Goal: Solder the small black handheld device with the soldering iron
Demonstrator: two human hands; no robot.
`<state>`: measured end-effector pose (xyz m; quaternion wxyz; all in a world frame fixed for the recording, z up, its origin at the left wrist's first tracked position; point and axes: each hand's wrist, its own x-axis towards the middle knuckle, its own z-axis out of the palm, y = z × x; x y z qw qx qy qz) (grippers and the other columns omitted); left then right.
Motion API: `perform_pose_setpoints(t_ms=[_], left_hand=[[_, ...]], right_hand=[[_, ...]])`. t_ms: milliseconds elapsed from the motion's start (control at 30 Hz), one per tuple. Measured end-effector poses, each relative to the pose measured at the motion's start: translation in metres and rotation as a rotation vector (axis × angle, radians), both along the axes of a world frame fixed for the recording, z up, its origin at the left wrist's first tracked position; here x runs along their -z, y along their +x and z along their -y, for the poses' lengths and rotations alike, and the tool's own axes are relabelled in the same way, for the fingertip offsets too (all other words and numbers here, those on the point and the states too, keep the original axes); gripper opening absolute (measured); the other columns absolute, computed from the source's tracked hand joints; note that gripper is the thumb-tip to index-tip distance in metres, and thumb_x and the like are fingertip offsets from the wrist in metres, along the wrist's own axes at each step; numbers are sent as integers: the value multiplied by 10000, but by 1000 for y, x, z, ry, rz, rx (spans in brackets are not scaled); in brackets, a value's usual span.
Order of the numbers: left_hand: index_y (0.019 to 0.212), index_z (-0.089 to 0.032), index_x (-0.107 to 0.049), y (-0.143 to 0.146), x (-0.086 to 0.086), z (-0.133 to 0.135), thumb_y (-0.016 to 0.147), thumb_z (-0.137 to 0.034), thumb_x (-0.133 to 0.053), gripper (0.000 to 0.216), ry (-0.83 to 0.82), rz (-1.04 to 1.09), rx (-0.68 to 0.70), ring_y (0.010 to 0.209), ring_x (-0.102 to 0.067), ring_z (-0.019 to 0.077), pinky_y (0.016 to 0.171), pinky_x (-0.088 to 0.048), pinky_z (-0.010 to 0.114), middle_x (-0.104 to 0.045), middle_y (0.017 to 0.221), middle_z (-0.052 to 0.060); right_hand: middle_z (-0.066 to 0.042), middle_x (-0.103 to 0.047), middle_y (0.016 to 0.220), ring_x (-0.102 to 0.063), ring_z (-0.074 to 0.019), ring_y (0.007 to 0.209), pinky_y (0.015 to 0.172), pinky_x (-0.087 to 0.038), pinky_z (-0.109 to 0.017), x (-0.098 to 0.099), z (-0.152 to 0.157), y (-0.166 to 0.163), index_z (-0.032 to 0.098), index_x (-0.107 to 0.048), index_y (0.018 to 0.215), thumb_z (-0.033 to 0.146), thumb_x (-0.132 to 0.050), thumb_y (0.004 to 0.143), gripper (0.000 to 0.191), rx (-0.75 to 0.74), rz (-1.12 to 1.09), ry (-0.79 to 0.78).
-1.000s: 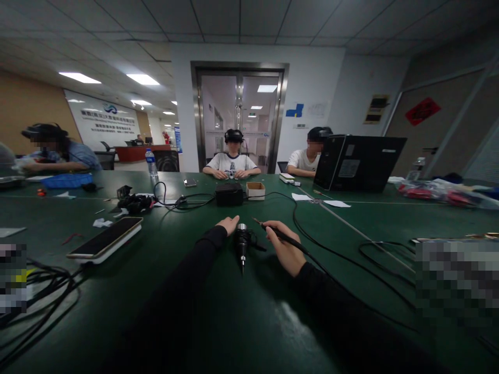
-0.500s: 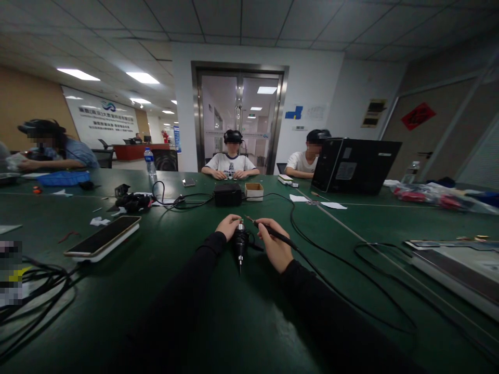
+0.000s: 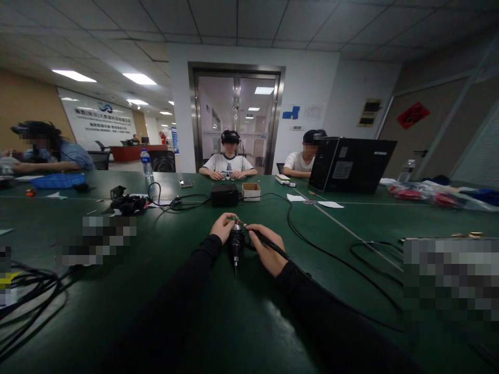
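Note:
My right hand (image 3: 272, 254) is closed around a slim black soldering iron (image 3: 268, 242), held like a pen. Its metal tip points left, at the far end of a black tapered tool (image 3: 236, 243). That tool rests on the green table (image 3: 163, 239), with dark cord around its body and a thin metal point facing me. My left hand (image 3: 223, 227) lies against the tool's far end, thumb and fingers pinched together. Between those fingers is something tiny with a reddish and greenish tint, too small to name. Whether the iron's tip touches it I cannot tell.
Beyond my hands stand a black box (image 3: 224, 195) and a small open carton (image 3: 251, 192). A black cable (image 3: 298, 231) runs across the right side. More cables (image 3: 35, 291) lie at left. A computer case (image 3: 351, 165) stands back right. Several people sit around.
My right hand has brought the soldering iron's tip left, close to my left fingertips. The left hand keeps its place at the tool's far end. The whole view has shifted slightly.

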<state>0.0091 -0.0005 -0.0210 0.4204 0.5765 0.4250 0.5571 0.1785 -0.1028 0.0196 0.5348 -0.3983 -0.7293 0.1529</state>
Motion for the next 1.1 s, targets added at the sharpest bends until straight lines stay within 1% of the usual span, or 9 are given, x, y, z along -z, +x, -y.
perform_pose_setpoints(t_ms=[133, 433, 667, 800, 1100], left_hand=[[956, -169, -591, 1, -2, 3, 765, -149, -545, 198, 8, -11, -7, 742, -656, 152, 821, -506, 307, -686, 773, 22], [958, -176, -592, -1, -3, 2, 753, -180, -568, 207, 11, -38, -17, 783, -654, 162, 855, -494, 321, -685, 808, 30], [966, -174, -590, -1, 0, -1, 752, -176, -559, 217, 12, -45, -24, 762, -647, 157, 810, -497, 304, -677, 799, 25], [962, -175, -588, -1, 0, -2, 741, -172, -570, 221, 7, -43, -18, 760, -651, 156, 812, -501, 303, -676, 788, 18], [940, -175, -588, 0, -5, 3, 738, -157, -565, 204, 10, -60, -41, 781, -652, 161, 839, -502, 319, -678, 811, 30]], right_hand=[[-29, -726, 987, -668, -187, 906, 857, -504, -309, 2, -1, 0, 235, -694, 974, 315, -520, 887, 211, 4, 13, -2], [-27, -723, 978, -666, -185, 892, 855, -505, -307, 1, -1, 0, 232, -691, 969, 319, -525, 883, 206, 2, 10, -17], [-27, -718, 998, -661, -187, 917, 847, -502, -305, 3, -2, 2, 235, -684, 986, 321, -509, 896, 215, 5, -6, -10], [-24, -721, 977, -666, -187, 900, 843, -502, -305, 1, -1, 3, 230, -685, 969, 312, -516, 889, 203, 8, 3, -6], [-24, -721, 984, -663, -187, 906, 834, -498, -300, 0, 1, 2, 234, -682, 977, 303, -514, 890, 202, -3, 4, -1]])
